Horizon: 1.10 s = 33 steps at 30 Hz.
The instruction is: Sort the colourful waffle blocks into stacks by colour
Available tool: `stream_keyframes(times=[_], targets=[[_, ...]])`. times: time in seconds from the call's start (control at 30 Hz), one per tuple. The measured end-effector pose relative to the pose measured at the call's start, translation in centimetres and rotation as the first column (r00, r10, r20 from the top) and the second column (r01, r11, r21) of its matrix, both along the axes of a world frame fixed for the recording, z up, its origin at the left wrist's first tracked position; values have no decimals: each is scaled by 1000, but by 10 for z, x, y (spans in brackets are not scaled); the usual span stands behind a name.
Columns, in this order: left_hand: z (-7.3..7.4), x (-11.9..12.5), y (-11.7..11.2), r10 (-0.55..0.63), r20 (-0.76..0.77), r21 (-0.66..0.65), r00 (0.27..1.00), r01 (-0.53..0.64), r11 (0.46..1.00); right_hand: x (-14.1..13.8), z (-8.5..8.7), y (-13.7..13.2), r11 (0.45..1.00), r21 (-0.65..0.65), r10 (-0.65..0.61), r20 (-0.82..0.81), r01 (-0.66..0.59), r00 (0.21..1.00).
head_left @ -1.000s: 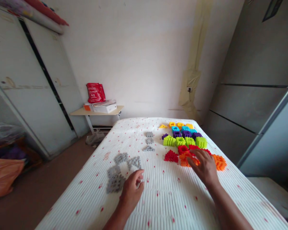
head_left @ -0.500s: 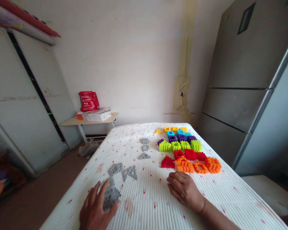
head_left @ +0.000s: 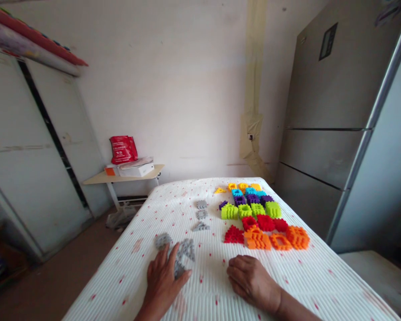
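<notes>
My left hand (head_left: 167,274) rests low over the near left of the table. Its thumb and fingers curve around a grey toothed block (head_left: 179,269), partly hidden by them. Just beyond, touching or nearly touching that block, is a grey triangular piece (head_left: 188,247). Another grey block (head_left: 163,240) lies by the fingertips. My right hand (head_left: 252,281) lies palm down on the cloth with fingers curled in, nothing visible in them. Ahead of it are a red triangular piece (head_left: 234,234) and an orange block (head_left: 256,237).
A short column of grey pieces (head_left: 201,215) lies mid-table. On the right, rows of lime-green blocks (head_left: 244,211), red, purple, blue and yellow ones stand on the white ribbed cloth (head_left: 147,249). A fridge (head_left: 321,165) stands right; a small table (head_left: 133,175) holds a red bag (head_left: 123,149).
My left hand has moved right and forward, and the grey block between its fingers now lies close to the grey triangular piece. My right hand stays curled in about the same place.
</notes>
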<state>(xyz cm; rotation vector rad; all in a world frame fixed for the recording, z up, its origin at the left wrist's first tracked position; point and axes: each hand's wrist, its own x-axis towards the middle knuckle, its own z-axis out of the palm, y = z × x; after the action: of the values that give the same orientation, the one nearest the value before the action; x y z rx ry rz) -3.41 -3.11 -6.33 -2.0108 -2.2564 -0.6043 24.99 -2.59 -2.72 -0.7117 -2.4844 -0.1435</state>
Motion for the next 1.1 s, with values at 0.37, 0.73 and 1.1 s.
stream_keyframes(times=[0.37, 0.73, 1.1], targets=[[16, -71, 47, 29, 373, 335, 927, -164, 928, -6, 0, 2, 996, -86, 39, 57, -34, 998], [8, -74, 80, -41, 548, 159, 835, -56, 986, -60, -9, 42, 964, -265, -23, 30, 30, 999], [9, -84, 86, -74, 678, 142, 732, -31, 989, -90, -17, 64, 933, -357, -85, -94, 46, 992]])
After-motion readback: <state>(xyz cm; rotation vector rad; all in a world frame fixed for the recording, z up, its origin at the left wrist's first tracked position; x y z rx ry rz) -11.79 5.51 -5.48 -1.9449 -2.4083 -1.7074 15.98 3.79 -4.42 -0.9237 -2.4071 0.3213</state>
